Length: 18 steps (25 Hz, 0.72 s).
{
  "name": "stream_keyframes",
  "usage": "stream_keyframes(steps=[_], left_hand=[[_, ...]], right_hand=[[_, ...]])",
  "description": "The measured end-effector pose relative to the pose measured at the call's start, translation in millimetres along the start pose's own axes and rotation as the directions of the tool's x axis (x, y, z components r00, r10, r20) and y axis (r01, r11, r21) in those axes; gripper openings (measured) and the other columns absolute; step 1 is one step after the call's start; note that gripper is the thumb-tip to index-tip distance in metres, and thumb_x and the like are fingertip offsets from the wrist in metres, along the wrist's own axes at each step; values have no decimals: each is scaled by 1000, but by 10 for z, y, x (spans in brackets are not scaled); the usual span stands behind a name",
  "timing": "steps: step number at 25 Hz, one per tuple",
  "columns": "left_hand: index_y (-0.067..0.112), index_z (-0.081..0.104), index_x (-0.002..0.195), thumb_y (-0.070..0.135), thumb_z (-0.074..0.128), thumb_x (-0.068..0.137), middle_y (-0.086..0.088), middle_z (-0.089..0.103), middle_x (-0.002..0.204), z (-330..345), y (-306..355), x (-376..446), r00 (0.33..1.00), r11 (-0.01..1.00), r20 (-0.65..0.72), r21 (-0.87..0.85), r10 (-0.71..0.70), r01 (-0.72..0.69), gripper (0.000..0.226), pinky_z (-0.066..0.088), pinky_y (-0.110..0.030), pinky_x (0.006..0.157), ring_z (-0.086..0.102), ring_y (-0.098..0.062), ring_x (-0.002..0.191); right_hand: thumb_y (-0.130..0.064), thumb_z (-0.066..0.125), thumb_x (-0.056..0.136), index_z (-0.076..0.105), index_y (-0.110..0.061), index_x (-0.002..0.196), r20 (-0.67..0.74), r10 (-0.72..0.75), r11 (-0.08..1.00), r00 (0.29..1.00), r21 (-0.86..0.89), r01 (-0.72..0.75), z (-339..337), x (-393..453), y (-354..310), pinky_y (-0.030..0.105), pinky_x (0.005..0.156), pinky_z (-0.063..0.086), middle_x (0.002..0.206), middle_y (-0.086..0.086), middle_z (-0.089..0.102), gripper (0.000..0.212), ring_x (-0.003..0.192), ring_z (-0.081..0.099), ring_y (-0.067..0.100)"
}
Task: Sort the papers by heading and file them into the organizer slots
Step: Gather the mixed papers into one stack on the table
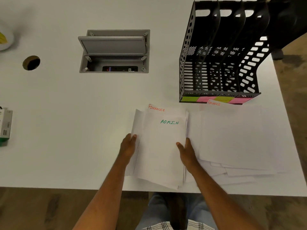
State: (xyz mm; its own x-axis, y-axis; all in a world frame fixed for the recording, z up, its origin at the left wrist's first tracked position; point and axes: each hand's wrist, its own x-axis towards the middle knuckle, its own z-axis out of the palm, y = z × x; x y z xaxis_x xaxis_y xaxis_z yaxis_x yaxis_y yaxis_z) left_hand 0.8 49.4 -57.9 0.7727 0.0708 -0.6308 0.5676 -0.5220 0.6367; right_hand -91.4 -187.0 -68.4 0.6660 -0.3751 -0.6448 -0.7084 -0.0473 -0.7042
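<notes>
I hold a stack of white papers (159,146) over the table's front edge. Its top sheet reads ADMIN in green, and a sheet behind it shows FINANCE in red. My left hand (128,146) grips the stack's left side and my right hand (186,151) grips its right side. A second spread of papers (235,140) lies on the table to the right, with a FINANCE heading at its far edge. Behind that spread stands the black slotted organizer (217,52), with green and pink sticky labels (216,99) along its front base; no paper shows in its slots.
A grey cable box (114,50) with its lid up is sunk into the white table (66,105) at centre. A round cable hole (31,62) lies at far left. A small boxed item (5,125) sits at the left edge. A dark chair (289,19) stands behind the organizer.
</notes>
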Motion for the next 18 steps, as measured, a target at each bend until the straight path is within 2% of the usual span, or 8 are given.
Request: stream_keyframes(steps=[4, 7, 8, 10, 12, 14, 16, 18], left_hand=[[13, 64, 122, 43, 67, 92, -4, 74, 113, 86, 54, -40, 962, 966, 272, -241, -24, 92, 42, 58, -40, 91, 71, -24, 102], [9, 64, 128, 27, 75, 88, -11, 73, 117, 155, 89, -25, 951, 962, 305, -246, -41, 121, 45, 59, -44, 90, 72, -29, 102], [6, 63, 128, 23, 73, 90, -13, 72, 118, 175, 77, -7, 961, 966, 271, -230, -53, 118, 43, 58, -44, 89, 71, -30, 102], [4, 63, 129, 21, 71, 92, -14, 71, 117, 180, 71, 29, 971, 964, 225, -229, -85, 137, 41, 57, -44, 90, 69, -31, 100], [5, 62, 128, 25, 73, 90, -14, 71, 117, 169, 54, 56, 963, 947, 239, -261, -121, 184, 44, 56, -48, 93, 69, -32, 102], [5, 62, 129, 28, 74, 90, -14, 72, 116, 188, 29, 70, 949, 929, 278, -288, -150, 231, 47, 56, -50, 93, 70, -34, 103], [6, 63, 127, 30, 72, 91, -14, 74, 114, 231, 27, 52, 938, 908, 309, -329, -156, 259, 44, 57, -47, 91, 71, -33, 103], [8, 65, 122, 31, 71, 91, -12, 76, 110, 296, 25, 30, 922, 875, 352, -381, -163, 300, 40, 59, -43, 85, 73, -30, 100]], right_hand=[[-21, 46, 102, 29, -11, 137, 80, -9, 992, 997, -126, 19, 169, 8, -24, 30, 92, 41, 138, 13, 49, 40, 119, 52, 25], [-24, 52, 100, 32, -13, 141, 136, 5, 992, 991, -122, 12, 166, 4, -40, 35, 100, 43, 140, 13, 47, 47, 125, 49, 27], [-24, 56, 97, 37, -14, 140, 84, -52, 986, 995, -154, 65, 119, -19, -43, 37, 102, 43, 138, 11, 48, 48, 126, 49, 27], [-28, 63, 91, 46, -19, 136, -164, -231, 903, 959, -403, 148, -37, -46, 16, 43, 106, 40, 138, 8, 49, 49, 130, 45, 30], [-41, 60, 91, 40, -25, 143, -341, -295, 763, 892, -646, 5, -245, -75, 154, 53, 115, 21, 154, 9, 35, 59, 145, 24, 35], [-60, 44, 93, 20, -28, 154, -376, -155, 712, 913, -684, -161, -412, -93, 322, 61, 115, 5, 165, 9, 8, 73, 150, 0, 40], [-72, 26, 91, 1, -31, 156, -336, 35, 699, 941, -665, -263, -439, -83, 447, 68, 113, 9, 166, 8, -7, 81, 149, -8, 43], [-75, 20, 90, -3, -31, 157, -283, 39, 668, 958, -706, -236, -380, -104, 446, 68, 113, 16, 166, 6, -8, 83, 149, -6, 44]])
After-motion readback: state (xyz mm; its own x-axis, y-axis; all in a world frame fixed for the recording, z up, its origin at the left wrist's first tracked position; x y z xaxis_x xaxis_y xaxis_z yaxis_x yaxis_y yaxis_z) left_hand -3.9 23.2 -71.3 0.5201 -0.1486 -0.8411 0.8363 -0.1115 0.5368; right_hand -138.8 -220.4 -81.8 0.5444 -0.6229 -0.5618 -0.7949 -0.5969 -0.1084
